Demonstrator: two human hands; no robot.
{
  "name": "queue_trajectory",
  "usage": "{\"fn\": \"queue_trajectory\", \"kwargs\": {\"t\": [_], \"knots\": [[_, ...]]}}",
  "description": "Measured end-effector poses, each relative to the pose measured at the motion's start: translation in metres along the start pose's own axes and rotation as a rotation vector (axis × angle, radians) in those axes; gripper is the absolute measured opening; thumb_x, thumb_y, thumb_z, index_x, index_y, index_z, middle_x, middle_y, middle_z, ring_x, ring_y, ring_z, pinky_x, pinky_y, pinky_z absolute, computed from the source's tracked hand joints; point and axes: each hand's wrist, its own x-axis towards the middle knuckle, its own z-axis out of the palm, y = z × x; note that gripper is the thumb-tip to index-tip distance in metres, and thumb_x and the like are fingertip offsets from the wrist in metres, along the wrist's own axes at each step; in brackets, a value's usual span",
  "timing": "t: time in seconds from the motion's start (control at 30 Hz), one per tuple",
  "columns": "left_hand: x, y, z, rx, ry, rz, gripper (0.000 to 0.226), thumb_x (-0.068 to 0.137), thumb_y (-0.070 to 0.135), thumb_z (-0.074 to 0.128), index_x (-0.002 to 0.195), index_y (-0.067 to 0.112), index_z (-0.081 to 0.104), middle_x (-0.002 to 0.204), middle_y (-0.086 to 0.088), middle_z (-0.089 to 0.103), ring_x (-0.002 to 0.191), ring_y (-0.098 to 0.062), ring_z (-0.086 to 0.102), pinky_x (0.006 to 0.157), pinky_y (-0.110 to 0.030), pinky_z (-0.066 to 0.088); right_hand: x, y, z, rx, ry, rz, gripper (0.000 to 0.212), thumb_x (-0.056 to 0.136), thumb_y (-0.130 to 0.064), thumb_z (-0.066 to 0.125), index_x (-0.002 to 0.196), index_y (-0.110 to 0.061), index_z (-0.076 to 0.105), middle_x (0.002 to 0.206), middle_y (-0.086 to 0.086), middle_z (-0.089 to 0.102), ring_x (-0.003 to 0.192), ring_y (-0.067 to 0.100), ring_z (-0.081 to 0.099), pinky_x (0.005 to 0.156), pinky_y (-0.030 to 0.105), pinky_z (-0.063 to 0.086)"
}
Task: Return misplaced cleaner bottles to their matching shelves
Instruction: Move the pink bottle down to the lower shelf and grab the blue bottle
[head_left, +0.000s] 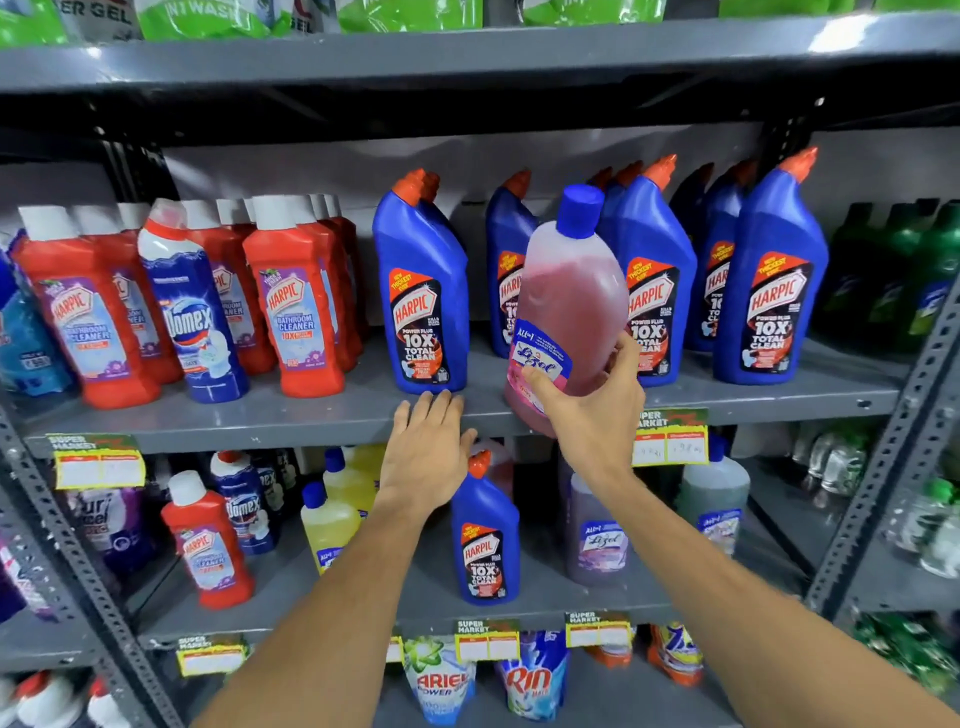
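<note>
My right hand (592, 405) grips a pink Lizol bottle (571, 291) with a blue cap, held tilted in front of the middle shelf (311, 415), among blue Harpic bottles (423, 291). My left hand (428, 452) is flat and empty, fingers resting on the front edge of that shelf just below a blue Harpic bottle. On the shelf below stand a lone blue Harpic bottle (485, 540), a red Harpic bottle (208, 545), yellow Lizol bottles (327, 525) and a purple Lizol bottle (597, 535). A Domex bottle (189, 306) leans among red Harpic bottles (293, 301).
Green bottles (904, 275) fill the right end of the middle shelf. Detergent pouches (530, 680) hang on the bottom shelf. Grey perforated uprights (883, 447) frame the rack. Yellow price tags (98, 462) sit on the shelf edges.
</note>
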Motion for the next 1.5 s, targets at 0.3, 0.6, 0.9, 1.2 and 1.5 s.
{"fn": "queue_trajectory", "kwargs": {"t": [0.3, 0.6, 0.9, 1.2, 1.5], "knots": [[-0.044, -0.002, 0.028, 0.021, 0.184, 0.047, 0.066, 0.101, 0.048, 0.032, 0.155, 0.013, 0.016, 0.166, -0.012, 0.005, 0.153, -0.032, 0.003, 0.121, -0.048, 0.013, -0.063, 0.02, -0.036, 0.035, 0.045, 0.017, 0.068, 0.056, -0.05, 0.094, 0.107, -0.055, 0.048, 0.102, -0.022, 0.07, 0.09, 0.007, 0.072, 0.072, 0.027, 0.061], [-0.108, -0.006, 0.112, -0.045, -0.02, -0.003, 0.071, 0.1, 0.046, 0.037, 0.155, 0.009, 0.014, 0.165, -0.015, 0.011, 0.153, -0.032, 0.008, 0.121, -0.05, 0.021, -0.121, 0.098, -0.038, -0.064, -0.008, 0.241, 0.074, 0.058, -0.049, 0.091, 0.117, -0.039, 0.048, 0.112, -0.01, 0.069, 0.094, 0.006, 0.072, 0.078, 0.028, 0.062], [-0.142, -0.036, 0.21, -0.116, -0.534, -0.062, 0.073, 0.101, 0.052, 0.028, 0.156, 0.008, 0.008, 0.166, -0.015, 0.001, 0.153, -0.03, 0.001, 0.124, -0.044, 0.008, -0.157, 0.179, -0.017, -0.262, -0.045, 0.399, 0.066, 0.068, -0.037, 0.085, 0.118, -0.031, 0.042, 0.112, -0.003, 0.066, 0.1, 0.023, 0.066, 0.087, 0.04, 0.058], [-0.144, -0.052, 0.287, -0.215, -0.636, -0.127, 0.075, 0.1, 0.051, 0.031, 0.156, 0.009, 0.006, 0.166, -0.013, -0.002, 0.153, -0.032, -0.003, 0.122, -0.048, 0.002, -0.167, 0.241, 0.011, -0.387, -0.05, 0.433, 0.076, 0.074, -0.031, 0.084, 0.135, -0.018, 0.041, 0.128, 0.007, 0.063, 0.116, 0.029, 0.062, 0.099, 0.039, 0.051], [-0.153, -0.053, 0.296, -0.191, -0.535, -0.115, 0.071, 0.1, 0.051, 0.03, 0.156, 0.01, 0.015, 0.165, -0.013, 0.011, 0.152, -0.034, 0.008, 0.121, -0.051, 0.008, -0.169, 0.251, 0.026, -0.341, -0.129, 0.401, 0.07, 0.084, -0.01, 0.076, 0.144, -0.012, 0.039, 0.132, 0.001, 0.053, 0.117, 0.011, 0.051, 0.101, 0.021, 0.041]]}}
